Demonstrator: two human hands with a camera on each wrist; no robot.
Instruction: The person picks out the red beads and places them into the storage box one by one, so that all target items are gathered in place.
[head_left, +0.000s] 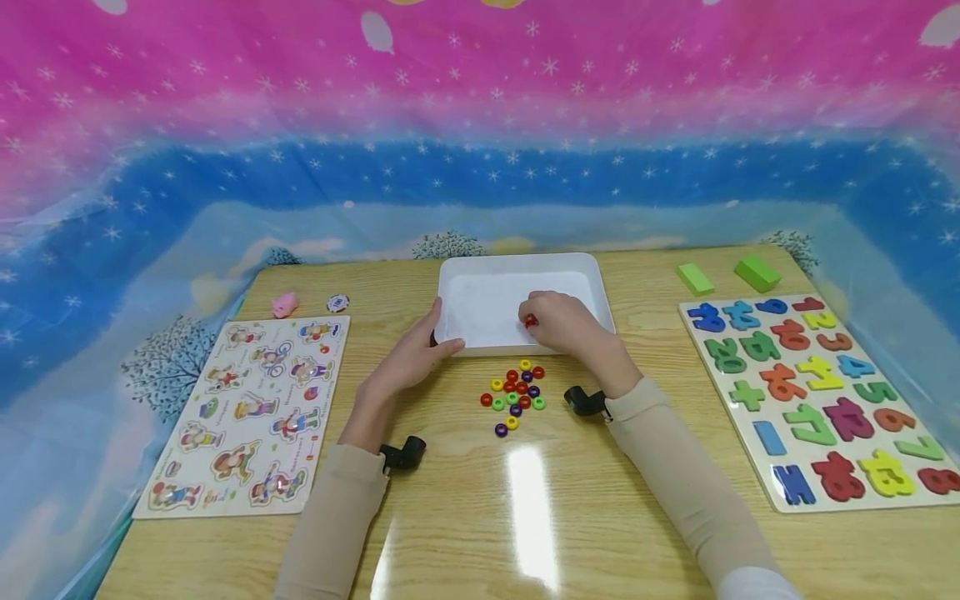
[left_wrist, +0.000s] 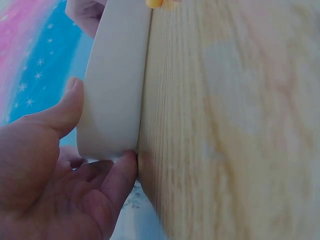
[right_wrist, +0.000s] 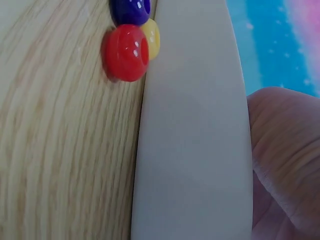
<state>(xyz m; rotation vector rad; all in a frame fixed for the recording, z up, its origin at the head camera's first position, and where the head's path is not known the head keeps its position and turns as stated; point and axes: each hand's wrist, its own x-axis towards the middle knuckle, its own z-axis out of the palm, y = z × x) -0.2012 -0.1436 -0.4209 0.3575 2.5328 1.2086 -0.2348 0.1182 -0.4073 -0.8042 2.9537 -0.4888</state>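
head / left hand (head_left: 408, 360): at the white tray (head_left: 480, 262)'s 8 o'clock corner, thumb and fingers curled round the wall, bracing it.
head / right hand (head_left: 566, 323): over the tray's near wall at about 5 o'clock, fingertips pinching a red bead (head_left: 530, 320) just inside the rim.
head / bead pile (head_left: 514, 395): loose on the wooden table (head_left: 450, 517), just beside the tray at its 6 o'clock; red, yellow, green, purple.
head / surroundings: picture puzzle board (head_left: 247, 412) at 9 o'clock, number puzzle board (head_left: 821, 392) at 3 o'clock, both well apart from the hands.
left wrist / grip: thumb (left_wrist: 67, 107) on the tray (left_wrist: 112, 85) wall, a finger (left_wrist: 117, 180) under the corner; tray sits flat on the table (left_wrist: 230, 130).
right wrist / view: tray wall (right_wrist: 195, 130) fills the frame, palm behind it; the held bead isn't visible here (fingertips out of shot). Three beads touch the wall outside, a red one (right_wrist: 126, 52) nearest.
step in hand, judged: dropping the red bead in the tray.
how to do it well: keep the left hand clamped so the tray can't slide, release low over the floor, well clear of the wall, so the bead doesn't bounce out.
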